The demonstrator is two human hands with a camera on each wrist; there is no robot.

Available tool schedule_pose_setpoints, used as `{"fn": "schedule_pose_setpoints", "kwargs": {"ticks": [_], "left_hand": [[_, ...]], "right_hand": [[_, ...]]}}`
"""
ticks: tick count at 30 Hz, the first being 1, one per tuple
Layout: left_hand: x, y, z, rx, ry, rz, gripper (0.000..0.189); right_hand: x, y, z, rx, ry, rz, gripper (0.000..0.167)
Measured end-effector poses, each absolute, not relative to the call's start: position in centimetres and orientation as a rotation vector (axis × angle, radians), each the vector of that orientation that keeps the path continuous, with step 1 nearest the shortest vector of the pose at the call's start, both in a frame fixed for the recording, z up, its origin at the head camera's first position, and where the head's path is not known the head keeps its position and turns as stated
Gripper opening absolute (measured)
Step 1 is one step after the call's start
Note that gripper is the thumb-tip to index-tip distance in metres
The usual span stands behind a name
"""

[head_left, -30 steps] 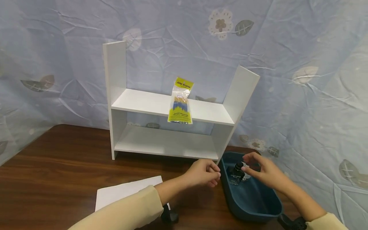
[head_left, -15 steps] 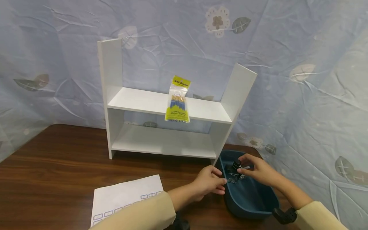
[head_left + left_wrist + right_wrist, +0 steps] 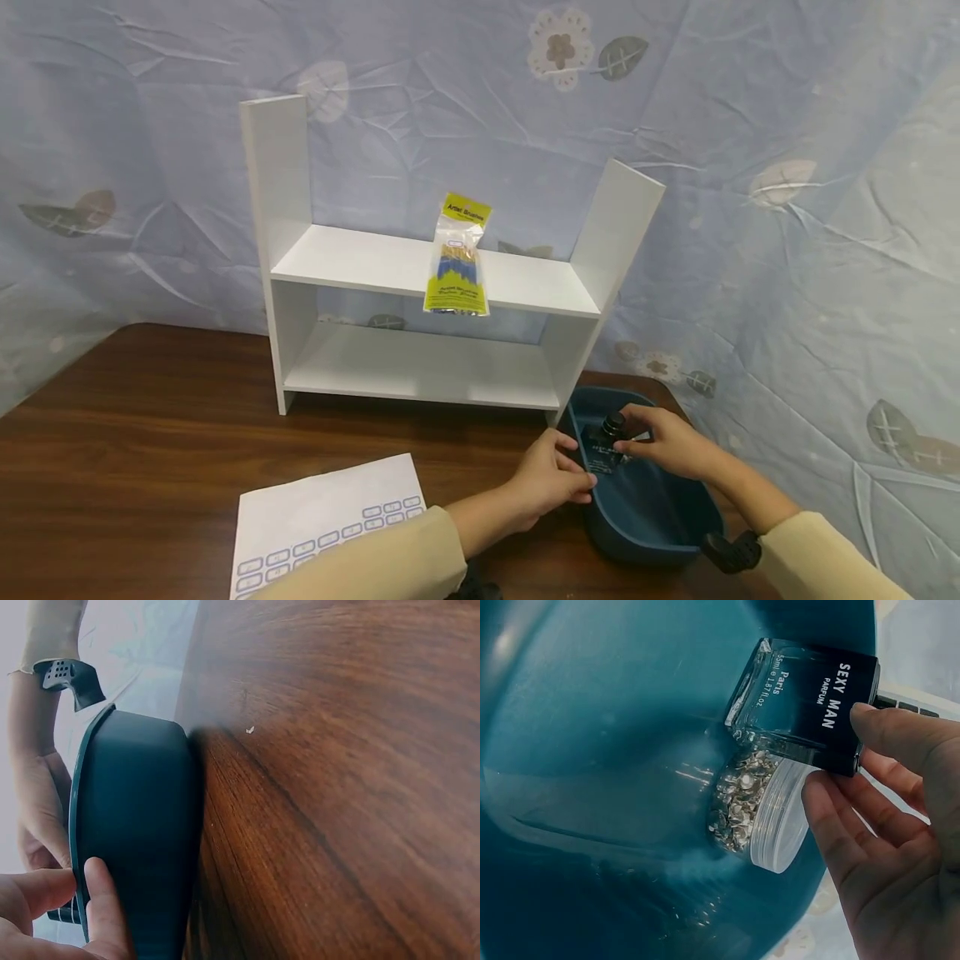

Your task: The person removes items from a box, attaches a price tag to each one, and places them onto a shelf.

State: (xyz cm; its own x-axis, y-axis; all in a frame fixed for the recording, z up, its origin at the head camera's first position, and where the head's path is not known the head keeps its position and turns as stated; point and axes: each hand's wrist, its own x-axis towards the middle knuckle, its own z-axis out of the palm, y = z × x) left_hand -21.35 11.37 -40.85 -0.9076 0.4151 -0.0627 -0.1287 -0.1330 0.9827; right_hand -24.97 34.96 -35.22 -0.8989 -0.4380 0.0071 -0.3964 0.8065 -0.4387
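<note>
Square perfume bottle of clear and black glass with a black cylindrical cap (image 3: pixel 810 697) is pinched near its cap end by the right hand (image 3: pixel 667 442), thumb on the printed face, fingers behind and below. Right forearm is angled in from the lower right, hand bent over the bin. Left forearm is stretched across from the lower left; by the left hand (image 3: pixel 547 475) the near rim of a dark teal, round-cornered plastic bin (image 3: pixel 637 546) is grasped, thumb inside, index finger along the outer wall. Cream sleeves are worn on both arms.

Bottle is located inside the bin, at its left side, tilted, cap up; contact with the floor cannot be told. Dark glass is faded to clear at the base; "SEXY MAN PARFUM", "Paris" and "55ml" are printed in white. Just beside it, a clear jar of silvery flakes with a translucent lid (image 3: pixel 754 814) is seen.
</note>
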Motion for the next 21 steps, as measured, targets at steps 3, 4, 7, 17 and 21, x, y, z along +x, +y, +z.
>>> {"fn": "schedule_pose_setpoints", "kwargs": {"ticks": [3, 4, 7, 17, 21], "left_hand": [[-21.31, 11.32, -40.72, 0.317, 1.784, 2.108, 0.047], [-21.30, 11.32, -40.69, 0.318, 1.785, 2.107, 0.047], [-21.34, 11.39, -40.67, 0.309, 1.778, 2.118, 0.047], [-21.32, 11.29, -40.77, 0.310, 1.752, 2.113, 0.048], [-21.28, 11.30, -40.76, 0.303, 1.757, 2.106, 0.048]], "right_hand": [[-25.07, 34.88, -35.17, -0.693, 2.893, -0.672, 0.031], [-25.12, 34.88, -35.19, -0.697, 2.894, -0.671, 0.031], [-25.20, 34.91, -35.26, -0.696, 2.904, -0.664, 0.034], [-24.96, 35.15, -35.66, -0.641, 2.920, -0.691, 0.036], [-24.83, 35.37, -35.90, -0.619, 2.938, -0.702, 0.044]]}}
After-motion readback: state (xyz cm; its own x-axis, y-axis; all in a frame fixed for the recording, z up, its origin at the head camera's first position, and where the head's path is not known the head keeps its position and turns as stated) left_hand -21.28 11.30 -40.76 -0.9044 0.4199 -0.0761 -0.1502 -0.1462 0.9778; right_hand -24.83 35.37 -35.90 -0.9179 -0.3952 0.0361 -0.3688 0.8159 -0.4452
